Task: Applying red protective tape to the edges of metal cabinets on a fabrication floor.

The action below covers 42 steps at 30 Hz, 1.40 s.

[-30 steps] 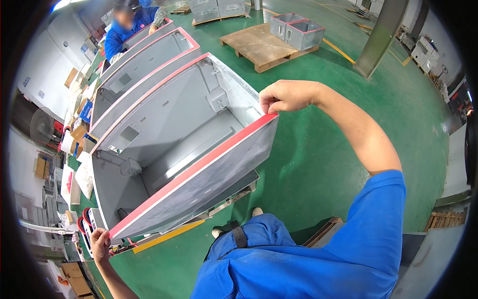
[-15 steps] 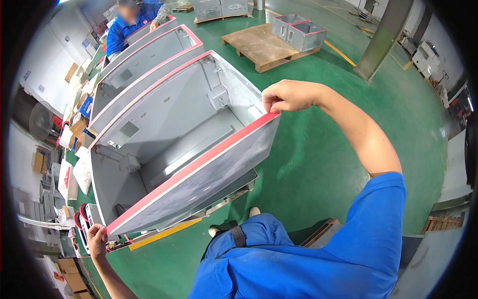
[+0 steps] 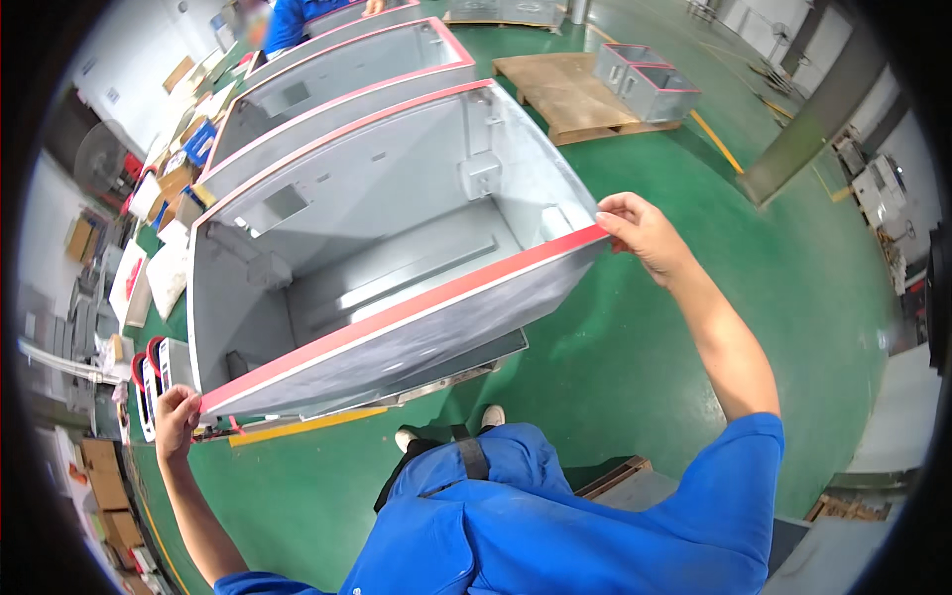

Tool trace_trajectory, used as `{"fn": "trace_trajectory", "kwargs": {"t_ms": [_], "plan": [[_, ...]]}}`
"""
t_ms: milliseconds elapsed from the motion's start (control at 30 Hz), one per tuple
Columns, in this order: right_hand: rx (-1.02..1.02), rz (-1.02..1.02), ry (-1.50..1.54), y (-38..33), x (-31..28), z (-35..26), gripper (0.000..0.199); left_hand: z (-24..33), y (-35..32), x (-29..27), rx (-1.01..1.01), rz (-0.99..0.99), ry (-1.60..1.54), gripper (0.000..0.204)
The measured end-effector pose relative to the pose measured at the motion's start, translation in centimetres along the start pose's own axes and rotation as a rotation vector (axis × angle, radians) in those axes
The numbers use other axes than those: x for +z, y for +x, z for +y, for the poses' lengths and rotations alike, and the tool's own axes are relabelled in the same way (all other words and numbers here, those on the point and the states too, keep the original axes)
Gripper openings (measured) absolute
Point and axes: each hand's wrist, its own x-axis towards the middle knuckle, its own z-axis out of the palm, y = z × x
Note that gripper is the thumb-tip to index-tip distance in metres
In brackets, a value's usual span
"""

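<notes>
The person's two bare hands work at opposite ends of the near rim of a large grey metal box (image 3: pixel 426 342), which stands open-topped in front of the body, its near wall turned toward the wearer. The left hand (image 3: pixel 177 424) is closed in a pinch at the near left corner, thumb and curled fingers gripping the end of a red strip (image 3: pixel 416 307). The right hand (image 3: pixel 645 238) is at the near right corner, its thumb and fingers brought together on the other end of the same strip, with the wrist outside the box. Between the hands the strip runs along the near rim, a pale edge showing beneath it (whether the strip is bonded to the metal along its whole length cannot be told). Both arms are spread wide. Inside the box, a small block-shaped fitting (image 3: pixel 481 177) projects near the far right corner. Beyond the far wall stands a second grey box (image 3: pixel 347 71), also edged in red, and past it a co-worker's blue sleeve (image 3: pixel 288 25) is visible. At upper right, a wooden pallet (image 3: pixel 550 94) on the green floor (image 3: pixel 654 367) carries smaller grey boxes (image 3: pixel 659 96) with red rims. Below the near wall, a yellow band (image 3: pixel 307 426) is visible, and the wearer's pale shoes (image 3: pixel 493 416) are near it.
</notes>
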Motion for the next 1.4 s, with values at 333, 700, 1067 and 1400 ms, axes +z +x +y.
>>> {"fn": "trace_trajectory", "kwargs": {"t_ms": [333,700,1067,1400], "plan": [[-0.019,0.023,0.047,0.1,0.5,0.3,0.029,-0.1,-0.3,0.0,0.040,-0.021,-0.004,0.013],[-0.017,0.069,0.109,-0.1,1.2,0.8,0.032,-0.4,-0.1,-0.2,0.063,-0.033,-0.048,0.014],[-0.022,0.313,0.026,-0.9,2.3,1.0,0.025,-0.9,1.0,0.0,0.053,-0.092,-0.121,0.021],[-0.505,0.656,-0.511,-2.4,5.8,0.3,0.021,-1.2,1.5,-0.3,0.034,-0.140,-0.142,0.025]]}}
